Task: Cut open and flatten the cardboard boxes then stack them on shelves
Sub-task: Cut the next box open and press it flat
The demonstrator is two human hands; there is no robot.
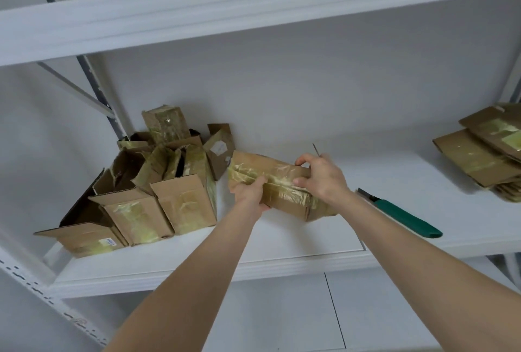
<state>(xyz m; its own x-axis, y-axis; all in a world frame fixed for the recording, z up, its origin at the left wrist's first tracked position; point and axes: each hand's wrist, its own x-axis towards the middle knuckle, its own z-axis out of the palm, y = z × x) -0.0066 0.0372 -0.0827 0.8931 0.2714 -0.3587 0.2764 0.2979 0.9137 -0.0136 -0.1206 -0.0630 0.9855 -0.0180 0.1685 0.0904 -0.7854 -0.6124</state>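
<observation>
At the left of the white shelf stood a cluster of taped cardboard boxes, several with flaps open. Just right of them, both hands were clamped on one taped box at the shelf's middle. The left hand gripped its near lower edge, and the right hand curled over its right end. A green-handled knife lay on the shelf beside the right forearm. A stack of flattened boxes lay at the far right.
</observation>
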